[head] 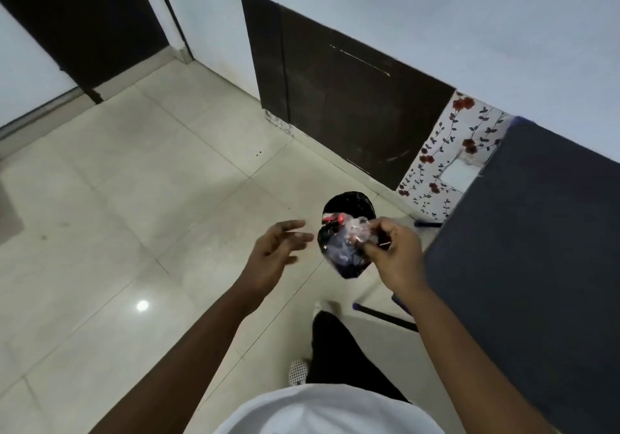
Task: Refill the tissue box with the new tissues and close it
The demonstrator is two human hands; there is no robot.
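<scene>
Two bare hands reach forward over a pale tiled floor [134,182], seen from above. At the right, the right hand [396,255] pinches a crumpled clear plastic wrapper [349,239] with small red marks between thumb and fingertips, its grip closed on the wrapper's right edge. Just left of it, the left hand [275,249] hovers with palm turned inward and fingers spread and loosely curved, its grip wide open and empty, apart from the wrapper. Directly beneath and beyond the wrapper stands a small bin lined with a black bag [349,203] on the floor, a bit of red and white showing at its rim. Along the right edge runs a dark tabletop [523,249], its surface bare in the part that shows; neither the tissue box nor the fresh tissues can be seen anywhere in view. Behind the bin, a dark panel [352,108] leans against the pale wall beside a strip of floral-patterned paper [446,151]. Near the bottom, a white shirt and a dark trouser leg [335,349] are visible.
</scene>
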